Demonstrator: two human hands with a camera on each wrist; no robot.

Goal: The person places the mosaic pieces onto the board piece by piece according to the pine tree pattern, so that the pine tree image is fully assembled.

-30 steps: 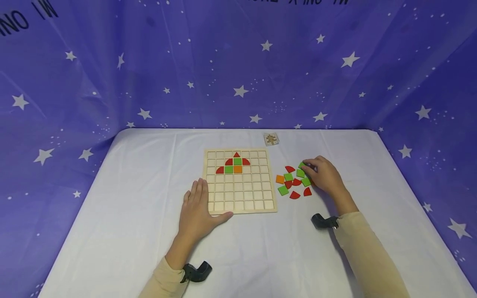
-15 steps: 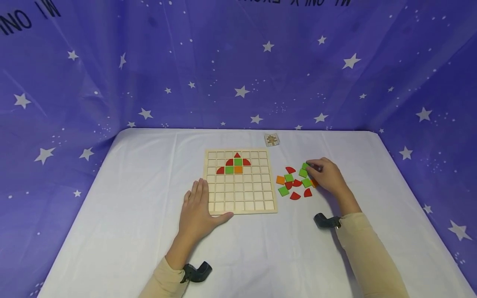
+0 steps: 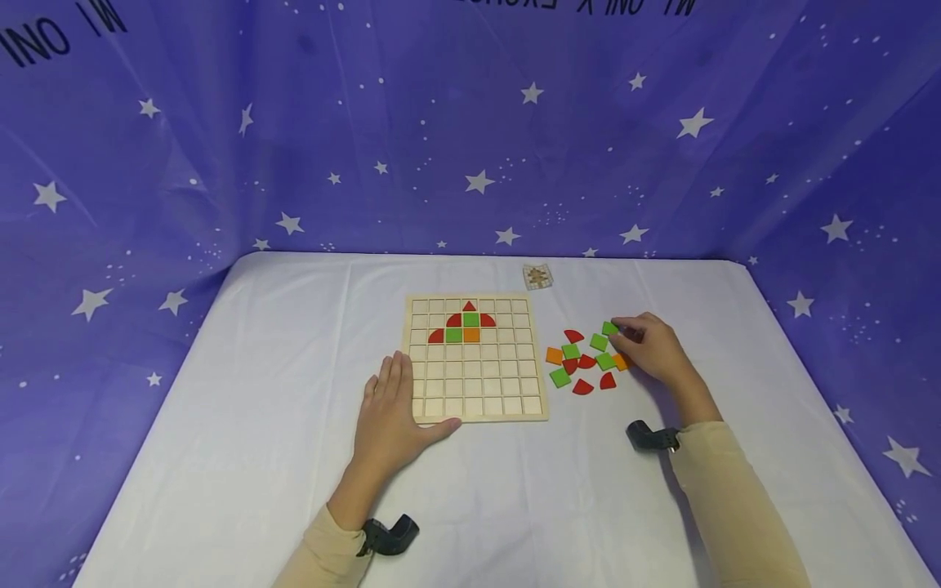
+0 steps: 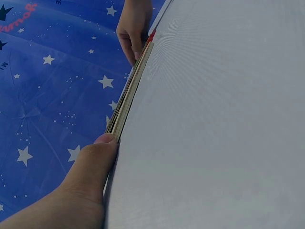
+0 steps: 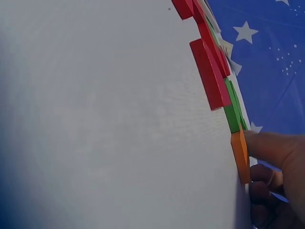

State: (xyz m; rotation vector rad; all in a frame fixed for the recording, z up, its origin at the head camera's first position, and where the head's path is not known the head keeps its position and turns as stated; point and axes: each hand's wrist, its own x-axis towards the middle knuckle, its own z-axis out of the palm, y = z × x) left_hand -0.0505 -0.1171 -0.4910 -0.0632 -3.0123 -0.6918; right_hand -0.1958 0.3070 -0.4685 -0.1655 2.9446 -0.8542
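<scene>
A square wooden grid board (image 3: pixel 481 384) lies on the table, with several red, green and orange pieces set in its upper cells. Along the board's left edge rests my left hand (image 3: pixel 385 420), fingers straight and thumb spread to the near edge; the left wrist view shows the thumb (image 4: pixel 95 162) touching that edge. To the right of the board, my right hand (image 3: pixel 653 347) pinches a green square tile (image 3: pixel 609 327) by its right side, at the far end of the loose pieces. Its fingertips are partly hidden. An orange tile (image 5: pixel 240 157) lies close by the hand in the right wrist view.
Loose green squares (image 3: pixel 561 378), red quarter-circles (image 3: pixel 582 387) and orange squares (image 3: pixel 555 356) lie scattered between board and right hand, some overlapping. A small patterned card (image 3: pixel 537 276) lies beyond the board. A starry blue cloth (image 3: pixel 470 122) hangs behind the white table (image 3: pixel 257 367).
The right hand has slid a little to the right, and the green tile at its fingertips has moved with it, away from the green tile beside it. The left hand has stayed put.
</scene>
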